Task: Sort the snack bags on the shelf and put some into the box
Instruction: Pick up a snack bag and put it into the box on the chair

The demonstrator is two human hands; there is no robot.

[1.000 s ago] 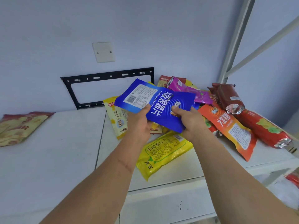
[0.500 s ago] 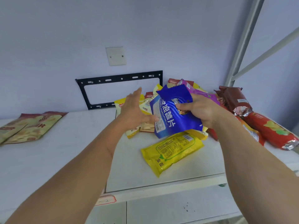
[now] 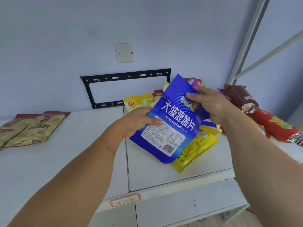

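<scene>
The left hand [image 3: 139,122] pinched the left edge of the blue chip bag [image 3: 170,122], thumb across its printed back, while the right hand [image 3: 211,104] gripped the bag's upper right part with curled fingers. The bag was held tilted above the white shelf [image 3: 91,145], its barcode end lowest, over a yellow snack bag [image 3: 196,149] that lay flat. Behind it sat a heap of other snack bags, with a brown bag [image 3: 241,99] and a red bag [image 3: 275,126] to the right. Two beige bags [image 3: 29,128] lay well apart at the far left. A black wall bracket [image 3: 126,76] hung behind
</scene>
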